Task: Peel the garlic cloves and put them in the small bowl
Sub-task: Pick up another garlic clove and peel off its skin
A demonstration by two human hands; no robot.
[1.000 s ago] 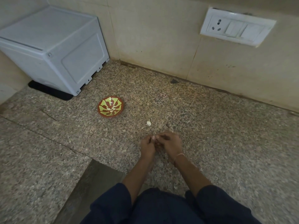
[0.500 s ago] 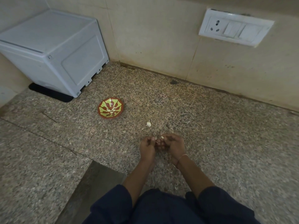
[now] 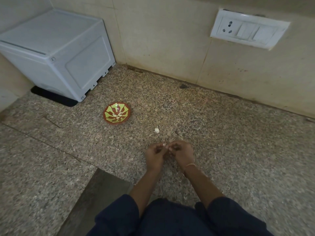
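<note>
A small red bowl [image 3: 109, 120] with a green pattern sits on the granite counter and holds a few pale peeled cloves [image 3: 118, 114]. One loose garlic clove [image 3: 156, 130] lies on the counter to the bowl's right. Below it, my left hand [image 3: 154, 156] and my right hand [image 3: 183, 153] meet fingertip to fingertip, both pinching a small pale garlic clove [image 3: 165, 144] between them. Most of that clove is hidden by the fingers.
A pale grey plastic box [image 3: 56, 50] on a black mat stands in the back left corner. A white switchboard [image 3: 248, 28] is on the tiled wall at the right. A dark speck [image 3: 183, 86] lies by the wall. The counter drops off at a step near my left forearm.
My hands have stayed in the same spot, with the fingers shifting slightly around the clove. The bowl and the loose clove have not moved.
</note>
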